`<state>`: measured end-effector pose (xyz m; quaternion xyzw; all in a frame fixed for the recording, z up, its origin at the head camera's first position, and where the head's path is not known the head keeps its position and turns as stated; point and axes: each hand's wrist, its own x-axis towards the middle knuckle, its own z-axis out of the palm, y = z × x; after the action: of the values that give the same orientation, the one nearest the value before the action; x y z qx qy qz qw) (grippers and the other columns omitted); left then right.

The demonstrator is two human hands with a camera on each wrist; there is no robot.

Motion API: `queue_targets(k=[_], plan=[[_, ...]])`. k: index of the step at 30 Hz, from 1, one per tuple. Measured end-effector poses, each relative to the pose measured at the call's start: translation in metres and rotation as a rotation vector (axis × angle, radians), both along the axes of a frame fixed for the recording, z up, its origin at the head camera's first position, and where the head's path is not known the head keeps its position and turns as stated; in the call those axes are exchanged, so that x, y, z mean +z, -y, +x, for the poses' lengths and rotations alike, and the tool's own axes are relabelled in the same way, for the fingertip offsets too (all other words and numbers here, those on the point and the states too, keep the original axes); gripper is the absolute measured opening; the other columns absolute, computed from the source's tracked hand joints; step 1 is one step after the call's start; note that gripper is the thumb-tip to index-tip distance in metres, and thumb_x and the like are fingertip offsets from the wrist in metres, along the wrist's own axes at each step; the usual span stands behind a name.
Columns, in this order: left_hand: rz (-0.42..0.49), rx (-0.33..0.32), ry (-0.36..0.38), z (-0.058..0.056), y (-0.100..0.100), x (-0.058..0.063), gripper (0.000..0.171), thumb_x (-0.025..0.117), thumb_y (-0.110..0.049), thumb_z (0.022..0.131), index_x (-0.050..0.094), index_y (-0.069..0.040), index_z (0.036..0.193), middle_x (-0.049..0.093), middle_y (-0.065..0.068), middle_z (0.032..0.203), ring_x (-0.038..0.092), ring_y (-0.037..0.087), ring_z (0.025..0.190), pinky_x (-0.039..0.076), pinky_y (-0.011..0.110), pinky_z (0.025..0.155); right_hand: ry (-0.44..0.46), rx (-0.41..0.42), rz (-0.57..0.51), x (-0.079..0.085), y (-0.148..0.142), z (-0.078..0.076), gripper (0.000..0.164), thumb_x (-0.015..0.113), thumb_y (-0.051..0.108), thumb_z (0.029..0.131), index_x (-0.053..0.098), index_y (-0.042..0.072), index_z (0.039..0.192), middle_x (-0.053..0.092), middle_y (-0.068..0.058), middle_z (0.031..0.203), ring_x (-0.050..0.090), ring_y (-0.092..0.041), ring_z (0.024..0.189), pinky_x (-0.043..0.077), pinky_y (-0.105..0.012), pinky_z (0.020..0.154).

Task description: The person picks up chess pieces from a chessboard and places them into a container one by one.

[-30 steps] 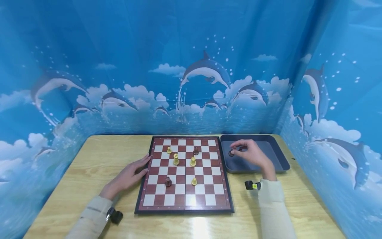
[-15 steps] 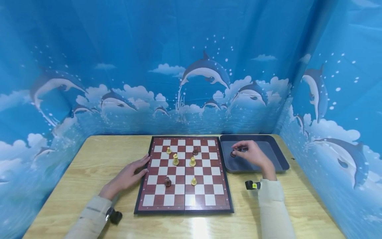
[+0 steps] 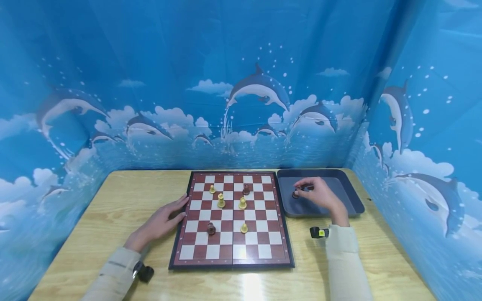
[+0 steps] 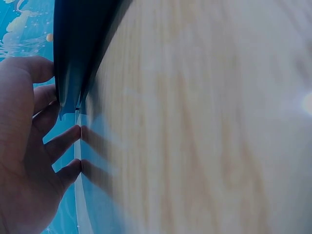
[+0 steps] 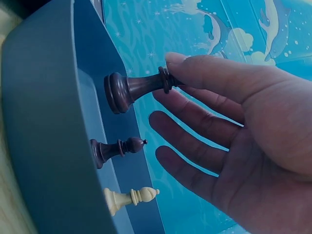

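My right hand [image 3: 320, 194] is over the dark grey tray [image 3: 354, 200], pinching a dark brown chess piece [image 5: 139, 87] near its top between thumb and fingers. Its head is hidden by the fingertips; its base appears raised off the tray floor. Beyond it, in the right wrist view, a dark bishop [image 5: 119, 150] and a cream bishop [image 5: 139, 196] stand in the tray. With fingers extended, my left hand [image 3: 161, 221] rests on the table and touches the left edge of the chessboard [image 3: 221, 262]. The left wrist view shows those fingertips [image 4: 73, 168] along the board's side.
Several pieces stand on the board: cream pawns [image 3: 244, 228], a tall cream piece [image 3: 221, 200], another cream piece [image 3: 242, 203], and dark pieces [image 3: 211, 228]. The tray adjoins the board's right side. A blue dolphin curtain [image 3: 169, 83] closes off the back and sides.
The dark chess piece in my right hand has shifted slightly right over the tray. My left hand stays at the board's edge, and the pieces on the board keep their squares.
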<state>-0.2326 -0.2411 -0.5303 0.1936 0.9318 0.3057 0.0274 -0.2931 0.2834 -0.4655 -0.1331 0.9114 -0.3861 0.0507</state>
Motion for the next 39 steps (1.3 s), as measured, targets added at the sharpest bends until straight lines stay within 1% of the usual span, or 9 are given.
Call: queue_targets(k=[5, 8, 12, 15, 24, 29, 33, 37, 39], plan=[[0.005, -0.001, 0.001, -0.0001, 0.0001, 0.0, 0.058, 0.051, -0.034, 0.107, 0.035, -0.012, 0.158, 0.026, 0.013, 0.166, 0.033, 0.044, 0.148, 0.03, 0.063, 0.119, -0.002, 0.011, 0.024, -0.0019, 0.0005, -0.0008, 0.026, 0.072, 0.012, 0.095, 0.072, -0.002, 0.117, 0.074, -0.013, 0.108, 0.067, -0.032, 0.103, 0.054, -0.053, 0.097], [0.008, 0.001, 0.002, -0.0001, -0.0002, -0.0006, 0.057, 0.051, -0.034, 0.107, 0.036, -0.012, 0.158, 0.027, 0.013, 0.166, 0.033, 0.043, 0.148, 0.03, 0.063, 0.119, 0.013, 0.007, 0.033, -0.0029, 0.0006, -0.001, 0.025, 0.072, 0.012, 0.095, 0.073, -0.002, 0.116, 0.075, -0.012, 0.107, 0.067, -0.031, 0.102, 0.054, -0.052, 0.096], [0.005, 0.002, -0.011, 0.0003, -0.0003, -0.0015, 0.057, 0.052, -0.033, 0.107, 0.037, -0.01, 0.157, 0.028, 0.014, 0.166, 0.034, 0.044, 0.147, 0.03, 0.063, 0.118, 0.036, 0.009, 0.041, -0.0024, -0.0001, -0.0008, 0.025, 0.072, 0.012, 0.095, 0.073, -0.001, 0.116, 0.074, -0.011, 0.106, 0.067, -0.031, 0.101, 0.056, -0.051, 0.093], [-0.001, 0.0, -0.021, 0.0009, 0.0, -0.0014, 0.057, 0.052, -0.033, 0.107, 0.037, -0.009, 0.157, 0.028, 0.016, 0.165, 0.035, 0.046, 0.146, 0.031, 0.064, 0.118, 0.037, 0.019, 0.052, -0.0022, -0.0006, -0.0012, 0.025, 0.072, 0.012, 0.095, 0.073, -0.001, 0.116, 0.074, -0.012, 0.107, 0.067, -0.031, 0.101, 0.056, -0.051, 0.091], [0.001, 0.008, -0.009, 0.0012, -0.0008, 0.0003, 0.058, 0.052, -0.033, 0.107, 0.037, -0.01, 0.157, 0.028, 0.015, 0.166, 0.034, 0.045, 0.147, 0.03, 0.064, 0.118, 0.051, 0.013, 0.07, -0.0047, -0.0001, -0.0031, 0.024, 0.073, 0.011, 0.094, 0.073, -0.002, 0.114, 0.074, -0.012, 0.106, 0.067, -0.031, 0.102, 0.057, -0.05, 0.09], [-0.002, 0.009, 0.0, 0.0006, -0.0012, 0.0013, 0.058, 0.052, -0.033, 0.107, 0.036, -0.01, 0.157, 0.028, 0.015, 0.166, 0.033, 0.045, 0.148, 0.03, 0.063, 0.118, 0.051, 0.025, 0.08, -0.0072, 0.0005, -0.0047, 0.025, 0.074, 0.01, 0.093, 0.073, -0.003, 0.114, 0.074, -0.012, 0.106, 0.067, -0.031, 0.102, 0.057, -0.049, 0.09], [-0.002, 0.006, -0.008, 0.0012, -0.0009, 0.0019, 0.058, 0.052, -0.033, 0.107, 0.036, -0.01, 0.157, 0.028, 0.015, 0.166, 0.034, 0.045, 0.147, 0.03, 0.064, 0.118, 0.053, 0.032, 0.09, -0.009, 0.0006, -0.0058, 0.026, 0.074, 0.01, 0.092, 0.073, -0.002, 0.115, 0.074, -0.012, 0.107, 0.067, -0.031, 0.102, 0.057, -0.049, 0.089], [0.004, 0.004, -0.016, 0.0023, -0.0017, 0.0032, 0.057, 0.052, -0.034, 0.107, 0.037, -0.01, 0.157, 0.029, 0.016, 0.165, 0.034, 0.045, 0.147, 0.03, 0.064, 0.118, 0.064, 0.031, 0.09, -0.0069, 0.0007, -0.0045, 0.028, 0.074, 0.011, 0.093, 0.072, -0.003, 0.117, 0.074, -0.015, 0.109, 0.067, -0.033, 0.104, 0.057, -0.049, 0.09], [0.004, 0.001, -0.02, 0.0024, -0.0018, 0.0033, 0.057, 0.052, -0.033, 0.107, 0.038, -0.009, 0.157, 0.029, 0.016, 0.165, 0.035, 0.045, 0.147, 0.031, 0.064, 0.117, 0.056, 0.032, 0.091, -0.0042, 0.0007, -0.0029, 0.03, 0.074, 0.011, 0.092, 0.071, -0.004, 0.118, 0.073, -0.017, 0.111, 0.067, -0.035, 0.106, 0.057, -0.05, 0.092]])
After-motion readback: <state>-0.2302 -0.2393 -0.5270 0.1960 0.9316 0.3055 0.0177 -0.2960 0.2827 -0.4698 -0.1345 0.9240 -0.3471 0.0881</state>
